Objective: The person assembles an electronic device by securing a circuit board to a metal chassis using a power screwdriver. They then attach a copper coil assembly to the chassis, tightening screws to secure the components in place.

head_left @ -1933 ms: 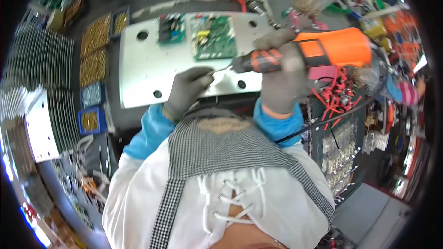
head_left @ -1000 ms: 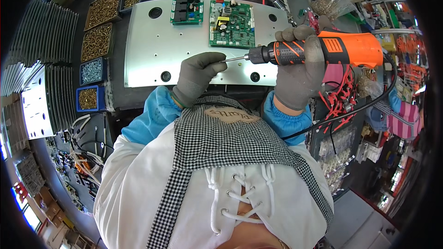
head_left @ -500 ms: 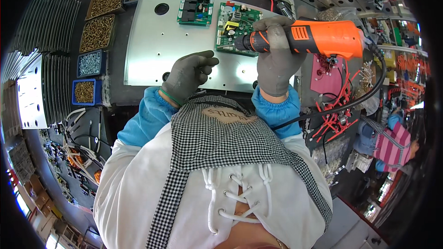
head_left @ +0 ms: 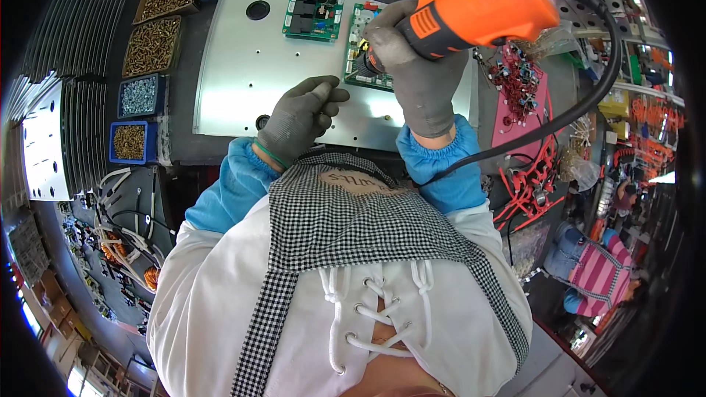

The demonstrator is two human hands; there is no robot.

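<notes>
My right hand [head_left: 426,84], in a grey glove, grips an orange and black electric screwdriver [head_left: 489,7]. The tool leans with its bit end down at the near-left edge of a large green circuit board [head_left: 359,29], much of which it hides. My gloved left hand [head_left: 294,119] hovers over the near part of a silver metal plate [head_left: 239,59], fingers curled and thumb pressed to them; whatever may be between the fingertips is too small to make out. Left of the large board, a smaller green circuit board [head_left: 314,13] with black relays lies on the plate.
Brass-coloured screws fill several bins [head_left: 151,45] on the left, beside a blue bin of silver screws [head_left: 140,95]. A black cable [head_left: 588,95] loops from the screwdriver on the right. Red wires [head_left: 533,187] lie near a pink sheet [head_left: 526,121]. Another person [head_left: 599,272] is far right.
The screwdriver has tilted up, its rear end rising and its bit end moving left and down to the board's near-left edge. My left hand has barely moved.
</notes>
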